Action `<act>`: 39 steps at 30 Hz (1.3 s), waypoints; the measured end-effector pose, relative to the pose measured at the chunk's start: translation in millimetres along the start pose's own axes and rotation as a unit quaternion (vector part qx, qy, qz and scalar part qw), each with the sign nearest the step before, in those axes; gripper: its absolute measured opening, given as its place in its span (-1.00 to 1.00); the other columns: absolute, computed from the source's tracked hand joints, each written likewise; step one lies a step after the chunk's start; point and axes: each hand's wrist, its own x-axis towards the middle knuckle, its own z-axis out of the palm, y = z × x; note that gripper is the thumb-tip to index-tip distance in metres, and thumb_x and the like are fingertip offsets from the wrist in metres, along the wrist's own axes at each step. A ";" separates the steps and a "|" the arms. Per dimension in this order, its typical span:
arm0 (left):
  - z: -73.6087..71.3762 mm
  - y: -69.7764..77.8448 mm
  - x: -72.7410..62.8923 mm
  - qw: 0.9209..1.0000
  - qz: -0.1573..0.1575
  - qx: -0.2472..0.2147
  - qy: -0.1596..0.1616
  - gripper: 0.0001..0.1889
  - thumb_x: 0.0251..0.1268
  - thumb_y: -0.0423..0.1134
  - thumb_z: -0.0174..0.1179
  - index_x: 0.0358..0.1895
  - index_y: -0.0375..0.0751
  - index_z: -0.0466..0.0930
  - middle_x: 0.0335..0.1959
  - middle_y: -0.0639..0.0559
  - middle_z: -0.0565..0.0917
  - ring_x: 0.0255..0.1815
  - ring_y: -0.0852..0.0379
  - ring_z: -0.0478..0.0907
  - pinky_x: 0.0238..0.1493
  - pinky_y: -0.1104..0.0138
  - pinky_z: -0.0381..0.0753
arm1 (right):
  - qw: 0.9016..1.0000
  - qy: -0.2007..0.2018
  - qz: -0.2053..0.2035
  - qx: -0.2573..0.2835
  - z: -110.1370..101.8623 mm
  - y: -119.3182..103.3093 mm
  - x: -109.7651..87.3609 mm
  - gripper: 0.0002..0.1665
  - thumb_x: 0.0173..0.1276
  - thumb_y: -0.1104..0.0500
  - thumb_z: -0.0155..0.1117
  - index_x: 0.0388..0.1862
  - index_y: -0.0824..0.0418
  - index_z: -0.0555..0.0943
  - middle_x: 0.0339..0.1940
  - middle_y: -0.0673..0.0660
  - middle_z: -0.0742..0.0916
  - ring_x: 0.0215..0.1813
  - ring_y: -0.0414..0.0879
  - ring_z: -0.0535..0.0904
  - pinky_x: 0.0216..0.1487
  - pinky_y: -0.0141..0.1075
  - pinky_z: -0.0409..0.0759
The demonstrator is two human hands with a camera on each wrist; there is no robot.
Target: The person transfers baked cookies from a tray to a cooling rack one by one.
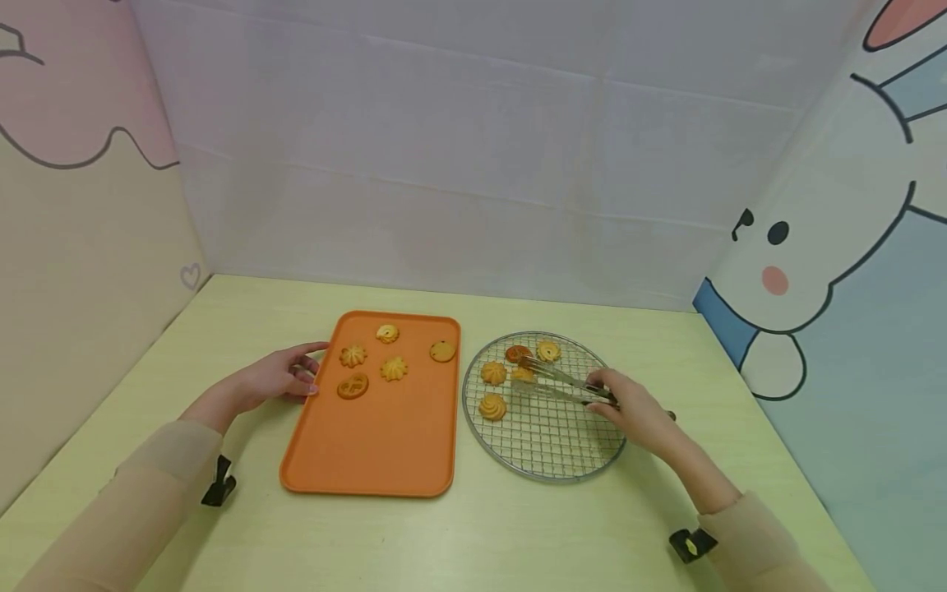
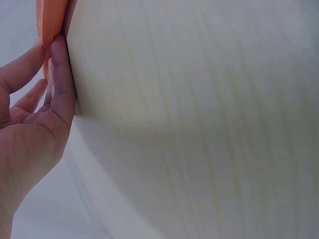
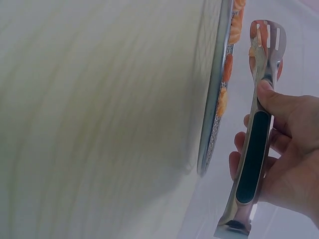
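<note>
Beige sleeves (image 1: 140, 510) nearest. Tongs (image 3: 254, 142) over round wire rack (image 1: 555, 444): silvery metal, slotted heads, dark green handle inlay. Heads aim left, above rack's left half; long axis slants from there to the joined end beyond rack's right rim. Yellow cookie (image 1: 523, 375) shows between heads. Right hand (image 1: 632, 411) pinches tongs above rack's right edge. Left hand (image 1: 270, 382), well left of rack, pinches orange tray's (image 1: 385, 452) left rim between thumb and fingers.

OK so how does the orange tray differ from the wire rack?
The orange tray is rectangular; the wire rack is round. The tray has a solid surface, the rack an open grid. The left hand grips the tray's edge; tongs hang over the rack. Both bear cookies.
</note>
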 end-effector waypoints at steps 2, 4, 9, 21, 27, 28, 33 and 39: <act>0.0 -0.5 0.8 1.000 -0.002 0.002 0.001 -0.13 0.19 -0.44 0.22 0.49 -0.28 -0.13 -0.01 -0.21 0.26 -0.18 0.08 0.37 -0.23 0.36 0.59 | 1.000 -0.007 0.001 -0.003 2.2 3.0 1.1 -0.64 0.24 0.24 0.30 -0.01 0.31 0.50 -0.12 0.18 0.62 -0.26 -0.09 0.51 -0.28 -0.19 0.49; 0.0 -1.1 1.6 1.000 -0.004 0.003 0.001 -0.13 0.19 -0.43 0.22 0.49 -0.27 -0.13 -0.01 -0.21 0.26 -0.17 0.07 0.37 -0.23 0.36 0.58 | 1.000 -0.012 -0.001 -0.006 4.5 5.8 2.2 -0.66 0.24 0.24 0.31 -0.03 0.31 0.50 -0.13 0.18 0.63 -0.21 -0.02 0.55 -0.24 -0.15 0.52; -0.3 -3.2 3.3 1.000 -0.005 0.001 0.001 -0.13 0.19 -0.42 0.22 0.49 -0.27 -0.13 -0.01 -0.20 0.26 -0.18 0.07 0.37 -0.23 0.36 0.58 | 1.000 -0.014 -0.012 -0.010 9.6 11.9 5.1 -0.65 0.22 0.25 0.32 -0.04 0.32 0.50 -0.12 0.21 0.63 -0.06 0.12 0.58 -0.12 -0.05 0.55; -0.6 -4.4 4.0 1.000 -0.002 0.005 0.000 -0.12 0.19 -0.41 0.23 0.49 -0.27 -0.13 -0.01 -0.22 0.27 -0.18 0.07 0.38 -0.23 0.36 0.58 | 0.999 -0.015 -0.030 -0.009 13.5 15.4 9.4 -0.65 0.19 0.25 0.34 -0.06 0.31 0.51 -0.15 0.18 0.63 -0.09 0.09 0.58 -0.10 -0.06 0.54; -0.6 -4.8 4.3 1.000 -0.002 0.002 0.000 -0.12 0.19 -0.42 0.23 0.49 -0.27 -0.13 -0.02 -0.21 0.27 -0.19 0.09 0.38 -0.23 0.36 0.59 | 0.999 -0.028 -0.025 -0.003 12.9 16.0 9.1 -0.63 0.21 0.24 0.32 -0.03 0.33 0.49 -0.12 0.21 0.63 -0.04 0.14 0.58 -0.08 -0.05 0.53; -0.5 -4.8 4.3 1.000 -0.002 0.002 0.001 -0.12 0.19 -0.42 0.23 0.49 -0.27 -0.13 -0.02 -0.21 0.27 -0.19 0.09 0.38 -0.23 0.36 0.59 | 0.999 -0.030 -0.025 -0.002 12.9 16.3 9.2 -0.63 0.22 0.24 0.32 -0.03 0.33 0.49 -0.12 0.22 0.63 -0.04 0.14 0.58 -0.08 -0.04 0.53; -0.2 -4.9 4.0 1.000 -0.003 -0.001 0.001 -0.12 0.19 -0.42 0.23 0.49 -0.27 -0.13 -0.02 -0.21 0.27 -0.20 0.10 0.39 -0.23 0.36 0.59 | 0.999 -0.036 -0.026 -0.002 12.4 17.1 9.3 -0.62 0.23 0.23 0.31 0.00 0.34 0.50 -0.08 0.24 0.63 0.01 0.17 0.56 -0.03 -0.03 0.53; -0.1 -4.1 3.6 1.000 -0.003 0.003 0.003 -0.12 0.19 -0.42 0.23 0.49 -0.27 -0.13 -0.01 -0.22 0.27 -0.18 0.08 0.38 -0.23 0.36 0.59 | 0.999 -0.047 -0.024 0.002 11.1 17.4 9.4 -0.59 0.24 0.21 0.31 0.02 0.36 0.48 -0.07 0.24 0.61 0.02 0.18 0.56 -0.02 -0.03 0.53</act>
